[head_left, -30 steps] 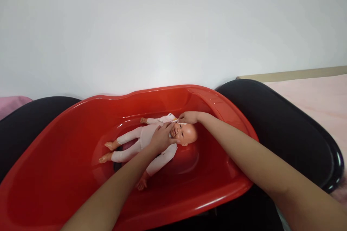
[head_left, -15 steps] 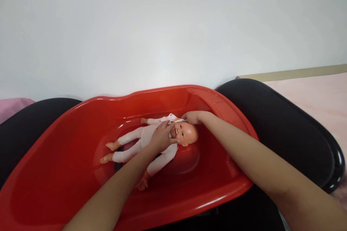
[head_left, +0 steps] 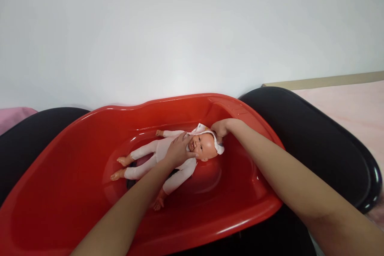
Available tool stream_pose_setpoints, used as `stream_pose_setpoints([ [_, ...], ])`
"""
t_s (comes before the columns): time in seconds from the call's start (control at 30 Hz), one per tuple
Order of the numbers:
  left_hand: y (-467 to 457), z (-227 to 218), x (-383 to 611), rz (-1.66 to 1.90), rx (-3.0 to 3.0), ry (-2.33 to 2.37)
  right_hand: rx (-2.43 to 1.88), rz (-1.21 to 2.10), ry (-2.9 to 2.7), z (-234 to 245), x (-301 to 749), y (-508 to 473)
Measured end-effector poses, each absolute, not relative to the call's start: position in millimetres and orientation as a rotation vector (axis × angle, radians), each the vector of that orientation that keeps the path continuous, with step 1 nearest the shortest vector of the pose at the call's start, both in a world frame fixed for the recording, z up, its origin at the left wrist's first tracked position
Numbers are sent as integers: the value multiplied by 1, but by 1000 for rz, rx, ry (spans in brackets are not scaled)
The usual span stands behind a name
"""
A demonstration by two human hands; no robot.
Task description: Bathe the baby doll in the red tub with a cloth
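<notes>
A baby doll (head_left: 163, 149) with white-clad limbs lies face up in a red baby bathtub (head_left: 60, 208), its head toward the right. My left hand (head_left: 179, 153) lies across its upper chest and chin, thumb on one side of the jaw and fingers on the other. Behind the crown of the doll's head, my right hand (head_left: 221, 129) grips a white printed cloth (head_left: 201, 129). The cloth runs along the far side of the head and curls round its top. My right fingertips are partly hidden behind the cloth.
Black rounded surfaces flank the tub, one at the right (head_left: 312, 140) and one at the left (head_left: 39, 136). A pale pink sheet (head_left: 357, 108) lies at the far right, pink fabric (head_left: 15, 118) at the left. A white wall (head_left: 180, 40) rises behind.
My right hand has moved slightly right, bringing the cloth from beside the doll's face round the top of its head. My left hand stays on the doll.
</notes>
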State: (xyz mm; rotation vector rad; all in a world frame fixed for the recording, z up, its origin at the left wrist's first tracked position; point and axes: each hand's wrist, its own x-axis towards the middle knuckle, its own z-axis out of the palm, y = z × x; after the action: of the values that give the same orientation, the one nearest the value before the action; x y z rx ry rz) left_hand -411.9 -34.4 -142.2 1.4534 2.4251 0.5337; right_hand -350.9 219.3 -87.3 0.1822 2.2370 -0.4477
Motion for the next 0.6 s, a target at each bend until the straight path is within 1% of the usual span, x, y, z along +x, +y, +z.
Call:
stream_pose_setpoints([
  [0.07, -34, -142, -411, 521, 1442, 2423, 225, -522, 2218, -88, -348, 220],
  [0.2, -33, -137, -408, 510, 1368, 2429, 277, -785, 2104, -86, -341, 220],
  [0.3, -34, -132, -405, 516, 1343, 2423, 252, -861, 2037, -81, -337, 218],
  [0.43, -34, -130, -405, 516, 1347, 2411, 104, -786, 2213, -72, -336, 217],
  [0.6, -33, -133, -406, 515, 1332, 2417, 131, -593, 2539, -76, -339, 212],
])
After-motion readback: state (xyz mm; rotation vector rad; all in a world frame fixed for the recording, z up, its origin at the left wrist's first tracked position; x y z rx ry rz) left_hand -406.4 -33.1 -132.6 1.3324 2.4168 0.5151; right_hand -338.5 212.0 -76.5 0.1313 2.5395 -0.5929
